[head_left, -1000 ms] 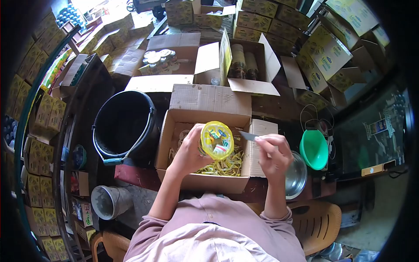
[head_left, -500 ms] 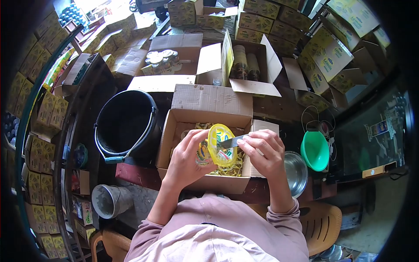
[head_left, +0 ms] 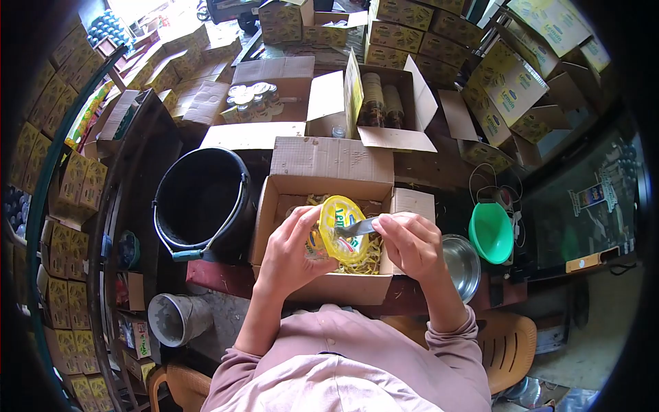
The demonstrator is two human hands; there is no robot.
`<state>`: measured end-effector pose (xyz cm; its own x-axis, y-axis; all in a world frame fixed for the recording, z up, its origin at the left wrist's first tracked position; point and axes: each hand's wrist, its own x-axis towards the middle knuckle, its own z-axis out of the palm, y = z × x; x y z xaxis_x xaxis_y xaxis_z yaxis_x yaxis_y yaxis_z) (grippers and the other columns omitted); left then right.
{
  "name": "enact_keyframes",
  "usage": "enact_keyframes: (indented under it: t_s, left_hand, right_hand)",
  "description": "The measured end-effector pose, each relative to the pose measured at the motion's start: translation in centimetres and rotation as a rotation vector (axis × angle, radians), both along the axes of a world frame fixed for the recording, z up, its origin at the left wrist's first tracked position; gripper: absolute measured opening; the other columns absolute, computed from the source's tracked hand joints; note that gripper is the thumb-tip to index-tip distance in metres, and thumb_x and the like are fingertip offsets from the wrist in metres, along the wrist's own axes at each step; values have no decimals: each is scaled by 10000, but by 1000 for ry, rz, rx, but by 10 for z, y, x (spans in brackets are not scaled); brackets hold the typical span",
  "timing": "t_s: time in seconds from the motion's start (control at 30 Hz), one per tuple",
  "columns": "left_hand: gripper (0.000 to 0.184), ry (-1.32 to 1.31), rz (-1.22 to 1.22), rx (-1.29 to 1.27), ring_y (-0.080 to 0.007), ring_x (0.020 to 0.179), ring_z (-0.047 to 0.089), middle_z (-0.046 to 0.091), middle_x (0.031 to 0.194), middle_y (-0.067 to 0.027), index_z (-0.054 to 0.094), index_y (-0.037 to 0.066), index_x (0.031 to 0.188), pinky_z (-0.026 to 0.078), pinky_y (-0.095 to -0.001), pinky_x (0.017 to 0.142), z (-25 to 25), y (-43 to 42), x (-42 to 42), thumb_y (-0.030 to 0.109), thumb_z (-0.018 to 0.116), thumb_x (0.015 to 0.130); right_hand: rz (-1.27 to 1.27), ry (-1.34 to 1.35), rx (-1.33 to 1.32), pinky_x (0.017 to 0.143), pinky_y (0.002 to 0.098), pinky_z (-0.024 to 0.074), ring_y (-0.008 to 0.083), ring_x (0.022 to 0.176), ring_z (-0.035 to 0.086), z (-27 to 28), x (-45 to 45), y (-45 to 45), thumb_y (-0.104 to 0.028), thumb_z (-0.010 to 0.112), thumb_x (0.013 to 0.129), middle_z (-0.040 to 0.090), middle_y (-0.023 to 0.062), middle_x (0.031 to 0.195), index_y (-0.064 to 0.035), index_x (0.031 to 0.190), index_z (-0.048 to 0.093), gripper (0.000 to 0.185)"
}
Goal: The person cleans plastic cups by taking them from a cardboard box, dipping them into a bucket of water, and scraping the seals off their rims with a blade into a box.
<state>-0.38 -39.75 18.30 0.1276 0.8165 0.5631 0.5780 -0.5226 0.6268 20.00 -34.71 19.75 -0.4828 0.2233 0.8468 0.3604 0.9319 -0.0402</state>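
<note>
While the left hand clasps the cup above the open carton, the right hand pinches a blade over its printed face. The cup looks light and slick, its rim probably flimsy, so the side seems the safest hold. Its green lettering starts "Lem"; a box at right reads "Lemon".

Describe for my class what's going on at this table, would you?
A person's left hand holds a yellow printed container tilted above an open cardboard box. The right hand holds a flat metal blade across the container's printed face; whether it is cutting can't be told. Yellow strips lie in the box. A black bucket stands to the left, a green bowl to the right.
</note>
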Motion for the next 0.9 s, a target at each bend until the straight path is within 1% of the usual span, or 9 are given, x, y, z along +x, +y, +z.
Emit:
enact_keyframes:
  t_s: [0.17, 0.37, 0.47, 0.57, 0.6, 0.7, 0.8, 0.9]
  left_hand:
    - [613, -56, -65, -95, -336, 884, 560, 532, 1003, -162, 456, 22, 1122, 474, -374, 761, 5, -3, -8, 145, 716, 580]
    - [558, -122, -99, -116, -325, 864, 566, 530, 984, -178, 452, -16, 1095, 468, -348, 752, 3, -6, -19, 141, 708, 625]
    - [516, -177, -131, -112, -309, 831, 565, 544, 939, -173, 463, -36, 1058, 465, -339, 726, 1, -3, -22, 138, 705, 637]
    - [481, -219, -234, -228, -298, 792, 561, 554, 891, -163, 480, -42, 1026, 461, -336, 706, -3, -1, -25, 136, 706, 641]
    - [452, -209, -226, -212, -289, 774, 560, 558, 862, -159, 493, -45, 993, 459, -333, 698, -7, 2, -26, 136, 708, 639]
    - [452, -276, -275, -236, -290, 770, 560, 556, 870, -164, 494, -44, 989, 457, -330, 696, -10, 7, -26, 139, 708, 636]
    - [460, -271, -282, -185, -286, 767, 561, 559, 878, -162, 495, -43, 998, 457, -335, 702, -17, 11, -27, 139, 708, 632]
    - [481, -249, -274, -216, -282, 790, 570, 567, 893, -163, 495, -44, 1023, 455, -336, 725, -17, 11, -27, 141, 700, 630]
  right_hand:
    - [-8, -51, -31, 569, 282, 495, 158, 610, 576, 5, -5, -5, -25, 633, 676, 588, 73, 707, 46, 1110, 521, 454]
    - [23, 1, 11, 556, 277, 490, 159, 593, 569, 0, -21, -5, -15, 625, 678, 581, 62, 687, 49, 1117, 520, 456]
    - [19, -4, -34, 561, 279, 492, 155, 587, 569, -2, -26, -5, -16, 626, 682, 581, 58, 688, 49, 1119, 522, 454]
    - [48, -28, -32, 566, 285, 495, 151, 581, 568, 0, -31, -1, -15, 631, 680, 579, 53, 680, 48, 1121, 522, 458]
    - [46, -31, -40, 566, 286, 495, 152, 579, 568, -1, -31, -1, -11, 632, 679, 578, 52, 677, 48, 1122, 522, 460]
    - [34, -44, -59, 566, 289, 495, 155, 573, 567, 0, -27, 1, -3, 633, 672, 575, 51, 666, 50, 1124, 520, 469]
    - [6, -70, -89, 564, 288, 496, 159, 573, 570, 3, -22, 0, -1, 635, 661, 573, 54, 660, 55, 1126, 516, 483]
    - [-27, -119, -110, 562, 286, 497, 163, 585, 581, 4, -16, 0, -7, 641, 653, 579, 60, 665, 58, 1128, 512, 496]
